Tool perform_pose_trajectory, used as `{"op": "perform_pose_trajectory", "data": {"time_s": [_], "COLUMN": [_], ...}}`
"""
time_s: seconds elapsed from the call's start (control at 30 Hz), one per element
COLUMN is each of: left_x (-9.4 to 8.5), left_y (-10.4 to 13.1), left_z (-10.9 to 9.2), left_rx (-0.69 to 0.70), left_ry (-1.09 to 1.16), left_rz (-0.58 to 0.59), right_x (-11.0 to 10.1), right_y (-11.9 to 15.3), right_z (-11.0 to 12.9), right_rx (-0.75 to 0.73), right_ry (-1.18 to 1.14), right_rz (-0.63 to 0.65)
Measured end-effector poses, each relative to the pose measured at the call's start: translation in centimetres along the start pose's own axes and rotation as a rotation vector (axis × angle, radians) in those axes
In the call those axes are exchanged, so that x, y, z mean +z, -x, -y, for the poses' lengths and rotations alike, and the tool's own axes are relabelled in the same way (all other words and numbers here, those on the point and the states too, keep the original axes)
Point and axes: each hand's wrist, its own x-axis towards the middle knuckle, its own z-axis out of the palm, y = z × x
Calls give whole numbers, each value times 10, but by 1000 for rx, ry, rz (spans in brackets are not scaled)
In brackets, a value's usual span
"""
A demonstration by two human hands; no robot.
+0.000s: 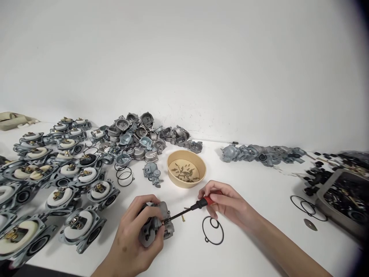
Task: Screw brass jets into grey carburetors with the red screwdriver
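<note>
Over table [253, 188], left hand [137, 232] clasping carburetor [165, 208], right hand [230, 204] gripping screwdriver [197, 205]

Gray metal part [168, 231]: partly hidden by left hand [140, 229]
Screwdriver [198, 204]: handle partly covered by right hand [226, 201]
Tray [331, 185]: cut off rightward, contents blurred

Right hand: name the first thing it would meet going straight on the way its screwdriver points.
Likely the carburetor in the left hand: the screwdriver in the right hand slants toward it, its tip at or close to the carburetor's side, though depth there is unclear.
</note>
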Motion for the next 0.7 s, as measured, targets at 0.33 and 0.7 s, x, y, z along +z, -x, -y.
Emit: {"op": "perform_pose_trajectory", "data": {"time_s": [0.33, 0.7], "left_x": [-2, -2], "left_y": [-1, -1], "left_z": [0, 0], "left_rx": [20, 13], "left_ry": [-12, -16], "left_rz": [4, 17], "right_x": [-3, -4], "right_y": [0, 1], "right_z": [-2, -4], "right_rx": [-5, 31], "right_ry": [-4, 153], "right_rz": [72, 36]}}
